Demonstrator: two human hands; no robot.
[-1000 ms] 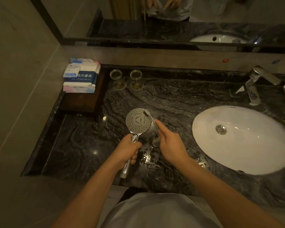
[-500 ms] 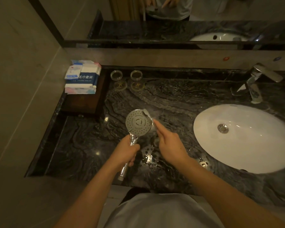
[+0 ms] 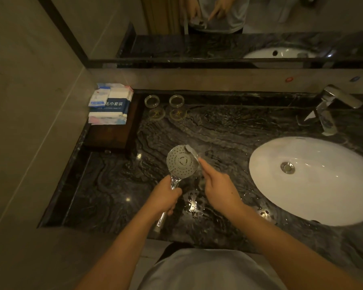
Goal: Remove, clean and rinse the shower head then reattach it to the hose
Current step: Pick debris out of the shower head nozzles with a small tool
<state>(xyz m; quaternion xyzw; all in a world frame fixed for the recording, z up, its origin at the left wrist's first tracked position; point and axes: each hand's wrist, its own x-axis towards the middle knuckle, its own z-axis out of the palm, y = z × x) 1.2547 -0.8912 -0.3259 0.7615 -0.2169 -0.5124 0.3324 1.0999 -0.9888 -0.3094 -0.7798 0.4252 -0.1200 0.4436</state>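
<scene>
Shower head [image 3: 182, 162] held face-up above dark marble counter [image 3: 228, 130], left of white sink [image 3: 314, 178]. Left hand [image 3: 164, 197] grip wrapped round its chrome handle. Right hand [image 3: 220, 189] grip pinched on toothbrush [image 3: 191, 152], bristle end touching upper right rim of spray face. Water drops on counter under hands.

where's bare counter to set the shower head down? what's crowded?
Free: the dark counter left of the left hand, below the wooden tray; also the strip between the two glasses and the sink. Crowded: back-left corner with towel packs, the faucet area, and the wet patch between the hands.
</scene>
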